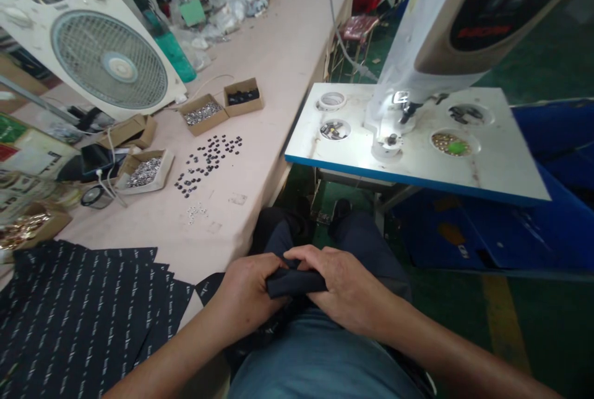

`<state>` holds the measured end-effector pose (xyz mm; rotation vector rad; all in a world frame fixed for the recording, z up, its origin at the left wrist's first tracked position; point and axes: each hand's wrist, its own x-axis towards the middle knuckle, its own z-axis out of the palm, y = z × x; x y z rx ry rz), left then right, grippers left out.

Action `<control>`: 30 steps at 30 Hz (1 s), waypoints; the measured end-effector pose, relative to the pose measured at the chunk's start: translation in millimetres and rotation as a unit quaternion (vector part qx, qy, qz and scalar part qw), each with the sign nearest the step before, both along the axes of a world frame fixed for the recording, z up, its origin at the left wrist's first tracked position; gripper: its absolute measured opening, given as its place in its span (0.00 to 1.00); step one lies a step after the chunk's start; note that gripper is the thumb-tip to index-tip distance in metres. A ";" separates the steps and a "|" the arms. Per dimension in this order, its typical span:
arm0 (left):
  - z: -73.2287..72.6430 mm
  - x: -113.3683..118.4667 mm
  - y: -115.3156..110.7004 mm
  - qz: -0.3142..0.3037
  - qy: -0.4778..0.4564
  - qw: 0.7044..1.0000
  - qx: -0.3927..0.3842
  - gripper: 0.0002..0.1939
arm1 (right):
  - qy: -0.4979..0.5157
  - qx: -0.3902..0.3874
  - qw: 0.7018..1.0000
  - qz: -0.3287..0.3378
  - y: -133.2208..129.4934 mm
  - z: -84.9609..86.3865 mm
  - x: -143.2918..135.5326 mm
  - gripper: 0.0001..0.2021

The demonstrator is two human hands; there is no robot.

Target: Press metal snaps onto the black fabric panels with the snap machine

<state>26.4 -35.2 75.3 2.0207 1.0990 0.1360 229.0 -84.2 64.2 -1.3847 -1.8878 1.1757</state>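
Note:
A folded piece of dark fabric (293, 283) is held over my lap between both hands. My left hand (253, 287) is closed on its left end, thumb on top. On the right end my right hand (341, 281) is closed too, with the thumb and forefinger along the upper edge. Below the hands the cloth hangs down and is partly hidden by them. To the left, a stack of dark printed fabric pieces (93, 318) lies on the table edge. Small black snap-like discs (211, 158) are scattered farther up the table.
A press machine (394, 102) stands on a white board (343, 154) at the right, with cups of small parts sunk in it. On the pink table (278, 77) are small boxes of metal parts (202, 114), a box fan (116, 65) and a teal bottle (174, 52).

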 end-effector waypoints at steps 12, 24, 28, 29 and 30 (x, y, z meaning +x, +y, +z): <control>-12.6 -2.8 6.7 0.057 -0.109 0.907 -0.402 0.16 | 0.283 -0.275 0.919 0.012 16.2 -14.4 13.3 0.24; -25.7 -5.2 2.5 0.132 -0.146 0.878 -0.436 0.14 | 0.234 -0.278 0.931 -0.021 26.0 -16.3 6.0 0.21; -29.3 -9.4 2.7 0.148 -0.182 0.844 -0.483 0.18 | 0.264 -0.285 0.921 0.023 37.1 -28.1 10.3 0.20; -30.3 -10.0 2.9 0.153 -0.190 0.830 -0.501 0.19 | 0.282 -0.298 0.912 0.029 39.2 -33.2 11.0 0.21; -31.5 -10.1 3.3 0.158 -0.201 0.817 -0.517 0.19 | 0.303 -0.314 0.899 0.029 40.8 -38.4 11.2 0.22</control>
